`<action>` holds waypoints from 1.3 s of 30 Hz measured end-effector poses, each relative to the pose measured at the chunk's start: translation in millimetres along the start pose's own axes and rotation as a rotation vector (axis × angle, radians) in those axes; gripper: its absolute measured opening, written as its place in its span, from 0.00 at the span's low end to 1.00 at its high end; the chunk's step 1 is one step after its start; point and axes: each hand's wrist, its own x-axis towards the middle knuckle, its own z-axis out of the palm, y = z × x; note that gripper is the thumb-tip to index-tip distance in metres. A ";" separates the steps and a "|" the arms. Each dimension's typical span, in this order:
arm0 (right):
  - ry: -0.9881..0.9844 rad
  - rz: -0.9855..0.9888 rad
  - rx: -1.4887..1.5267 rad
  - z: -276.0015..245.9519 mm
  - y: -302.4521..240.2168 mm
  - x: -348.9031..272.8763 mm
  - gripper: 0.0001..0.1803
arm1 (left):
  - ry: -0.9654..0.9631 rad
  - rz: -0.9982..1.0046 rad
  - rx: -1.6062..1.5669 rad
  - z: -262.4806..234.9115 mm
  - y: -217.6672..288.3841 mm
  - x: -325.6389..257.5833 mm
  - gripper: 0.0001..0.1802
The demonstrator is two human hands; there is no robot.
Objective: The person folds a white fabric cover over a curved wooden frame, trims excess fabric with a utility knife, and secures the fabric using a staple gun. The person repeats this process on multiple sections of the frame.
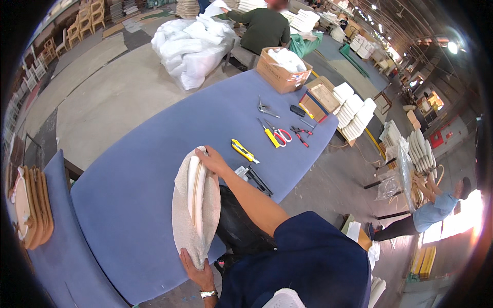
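A long, rounded pad in beige fabric (182,205) stands at the near edge of the blue-covered table. Along its length the fabric parts, showing white padding (193,179) and a thin tan edge inside. My right hand (213,160) is closed on the pad's upper end. At the lower end, my left hand (197,270), a watch on its wrist, grips the beige fabric with its fingers against the side. A yellow utility knife (243,151) lies just beyond my right hand. Partly hidden by my right forearm is a black tool (259,180).
Red-handled scissors (282,135), red-and-black pliers (301,134) and a silver hand tool (267,109) lie on the blue table (133,205). Cardboard box (280,74) stands at its far end. Stacked pads (38,208) sit at left. Two other people work farther off.
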 end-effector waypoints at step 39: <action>-0.235 -0.022 0.245 -46.0 41.1 -24.2 0.19 | -0.041 0.111 0.105 12.8 -6.1 -13.0 0.49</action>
